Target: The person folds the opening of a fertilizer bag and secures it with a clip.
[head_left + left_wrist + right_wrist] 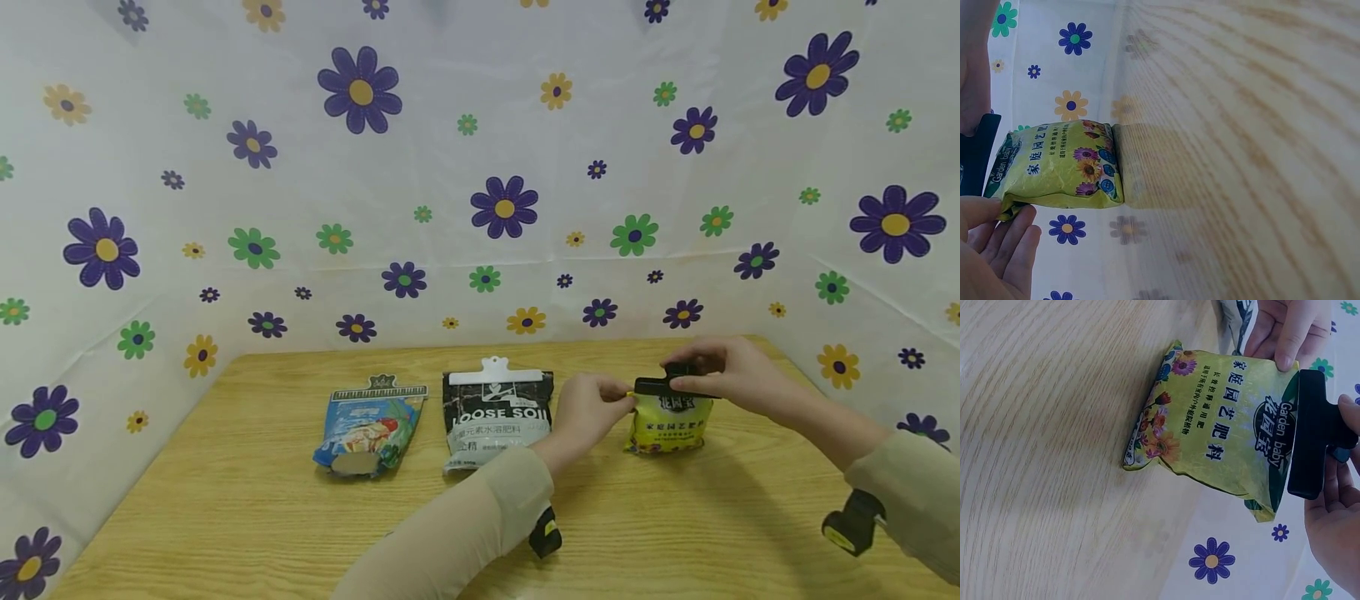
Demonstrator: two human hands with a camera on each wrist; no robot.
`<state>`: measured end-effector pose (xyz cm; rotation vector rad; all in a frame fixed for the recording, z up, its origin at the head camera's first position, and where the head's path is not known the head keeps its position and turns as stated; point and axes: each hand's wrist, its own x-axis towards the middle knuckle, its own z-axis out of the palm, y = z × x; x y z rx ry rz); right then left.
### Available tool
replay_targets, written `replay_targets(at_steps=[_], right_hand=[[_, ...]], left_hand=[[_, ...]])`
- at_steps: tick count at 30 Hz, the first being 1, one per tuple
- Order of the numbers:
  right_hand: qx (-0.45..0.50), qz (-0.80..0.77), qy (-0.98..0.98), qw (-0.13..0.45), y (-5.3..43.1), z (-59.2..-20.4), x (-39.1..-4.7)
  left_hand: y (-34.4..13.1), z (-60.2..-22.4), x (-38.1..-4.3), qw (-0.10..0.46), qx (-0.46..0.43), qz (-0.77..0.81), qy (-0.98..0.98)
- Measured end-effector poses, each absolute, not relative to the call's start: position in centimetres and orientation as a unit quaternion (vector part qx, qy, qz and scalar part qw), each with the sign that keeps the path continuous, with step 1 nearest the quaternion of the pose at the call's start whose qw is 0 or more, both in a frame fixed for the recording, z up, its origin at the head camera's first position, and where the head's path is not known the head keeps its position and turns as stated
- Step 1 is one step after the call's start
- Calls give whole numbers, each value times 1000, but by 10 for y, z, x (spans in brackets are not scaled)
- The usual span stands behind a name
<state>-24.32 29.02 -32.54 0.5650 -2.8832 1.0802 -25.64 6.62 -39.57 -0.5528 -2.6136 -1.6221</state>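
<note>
A yellow fertilizer bag (669, 431), printed with flowers and "Garden baby", stands upright at the right of the table. Across its top edge sits a black bag clip (1307, 440). My right hand (731, 379) pinches the clip's handle between thumb and fingers. With thumb and fingertips, my left hand (588, 410) pinches the bag's upper left corner, as the left wrist view shows beside the bag (1063, 164). In the right wrist view the clip's bar lies along the bag's top.
A black and grey "LOOSE SOIL" bag (480, 429) with a white clip (495, 372) stands left of my left hand. Farther left is a blue bag (367, 433) with a dark patterned clip (381, 386). A flowered cloth (450, 167) encloses the wooden table (247, 508).
</note>
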Motion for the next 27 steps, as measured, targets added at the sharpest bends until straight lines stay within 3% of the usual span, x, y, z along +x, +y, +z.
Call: replay_targets(at_steps=[27], right_hand=[[219, 288, -932, 28, 289, -320, -247]], left_hand=[[66, -397, -256, 11, -181, -520, -835]])
